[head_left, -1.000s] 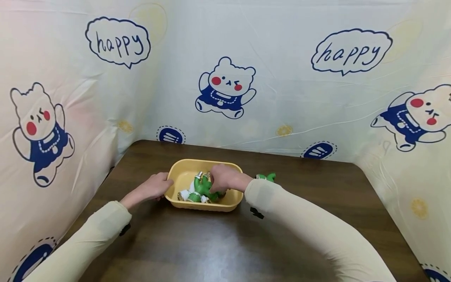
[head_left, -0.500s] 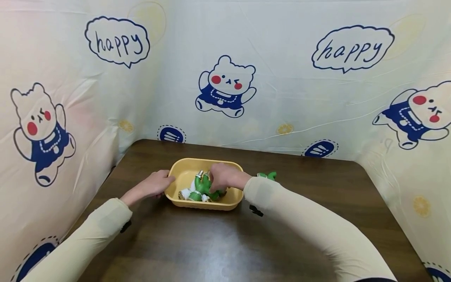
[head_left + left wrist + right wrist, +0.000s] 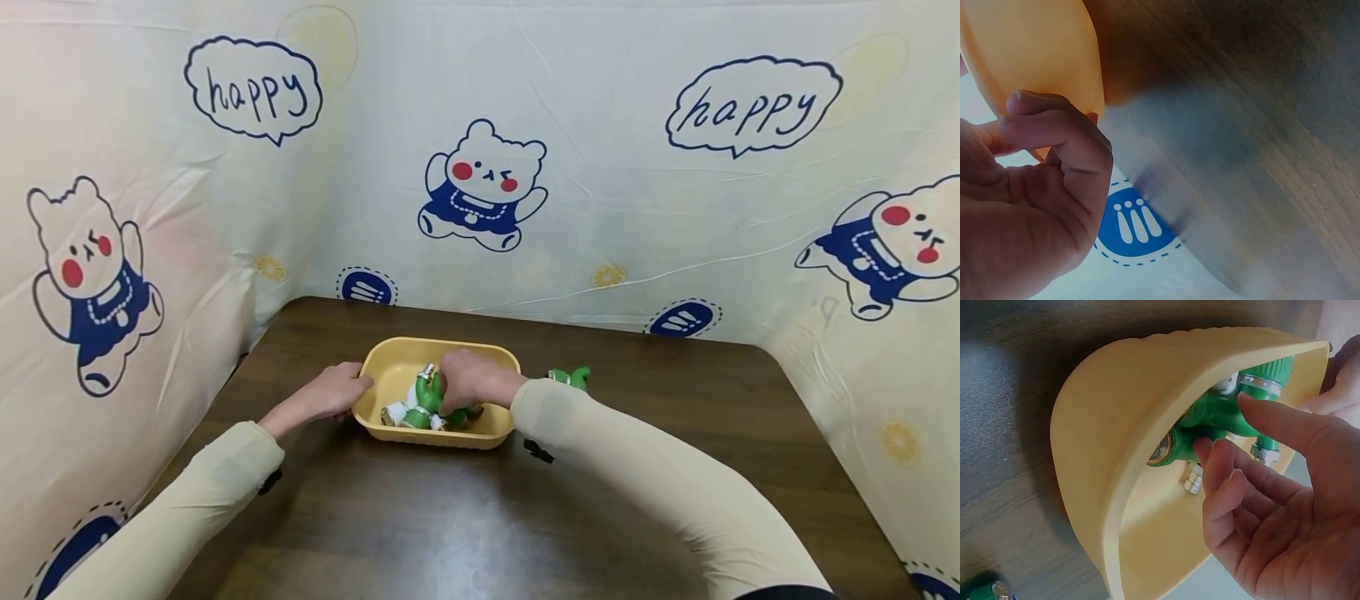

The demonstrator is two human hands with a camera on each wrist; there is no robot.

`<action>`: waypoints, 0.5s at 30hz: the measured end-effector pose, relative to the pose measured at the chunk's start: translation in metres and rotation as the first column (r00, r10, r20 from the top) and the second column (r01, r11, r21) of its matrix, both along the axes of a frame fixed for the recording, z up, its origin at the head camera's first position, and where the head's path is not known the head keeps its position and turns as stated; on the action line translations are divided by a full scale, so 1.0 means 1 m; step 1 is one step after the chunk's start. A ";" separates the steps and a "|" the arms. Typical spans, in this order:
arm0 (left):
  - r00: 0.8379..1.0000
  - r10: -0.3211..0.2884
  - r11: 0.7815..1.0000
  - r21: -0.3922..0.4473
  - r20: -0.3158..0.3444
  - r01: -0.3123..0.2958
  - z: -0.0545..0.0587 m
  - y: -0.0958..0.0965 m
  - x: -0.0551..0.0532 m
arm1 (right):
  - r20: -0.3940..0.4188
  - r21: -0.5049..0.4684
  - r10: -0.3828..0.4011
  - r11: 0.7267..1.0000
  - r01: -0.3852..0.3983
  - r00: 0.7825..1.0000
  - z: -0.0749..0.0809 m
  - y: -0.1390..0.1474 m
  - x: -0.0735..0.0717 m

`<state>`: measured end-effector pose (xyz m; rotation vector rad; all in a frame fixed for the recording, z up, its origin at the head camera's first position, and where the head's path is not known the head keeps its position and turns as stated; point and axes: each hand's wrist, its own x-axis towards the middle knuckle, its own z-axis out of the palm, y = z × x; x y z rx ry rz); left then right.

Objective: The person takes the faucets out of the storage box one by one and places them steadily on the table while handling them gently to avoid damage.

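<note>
A yellow plastic tub [image 3: 450, 439] stands on the table and holds several green pipe fittings [image 3: 426, 393] with white and metal threaded ends. My left hand [image 3: 336, 392] grips the tub's left end; in the left wrist view its curled fingers [image 3: 1063, 134] lie at the rim. Inside the tub, my right hand [image 3: 472, 381] reaches in among the fittings. The right wrist view has its thumb and index finger pinching a green fitting [image 3: 1225, 415], the thumb on one side and the fingertips below. In the head view the right hand covers part of the pile.
Another green fitting [image 3: 570, 377] lies on the brown table [image 3: 420, 517] just right of the tub, partly behind the right sleeve [image 3: 600, 433]. A printed white curtain [image 3: 600, 192] encloses the table's back and sides.
My right hand has shifted slightly left over the fittings and now hides one of the upright metal ends. The left hand and the tub stay in place.
</note>
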<state>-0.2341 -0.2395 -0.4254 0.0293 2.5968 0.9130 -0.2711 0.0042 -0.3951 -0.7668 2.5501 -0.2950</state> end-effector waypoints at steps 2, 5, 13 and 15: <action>1.000 0.002 1.000 0.004 0.003 -0.002 0.000 0.000 0.000 | 0.005 0.004 -0.005 1.000 0.005 1.000 -0.009 -0.002 -0.006; 1.000 0.004 1.000 0.013 0.005 -0.004 0.000 0.000 0.001 | -0.012 0.012 -0.011 1.000 0.011 1.000 -0.028 -0.004 -0.017; 1.000 0.002 1.000 0.021 0.000 -0.002 0.003 0.000 0.004 | -0.028 0.029 -0.006 1.000 0.007 1.000 -0.029 -0.007 -0.014; 1.000 0.002 1.000 0.018 -0.004 -0.002 0.003 0.000 0.004 | -0.034 0.031 -0.009 0.999 0.010 0.999 -0.026 -0.008 -0.012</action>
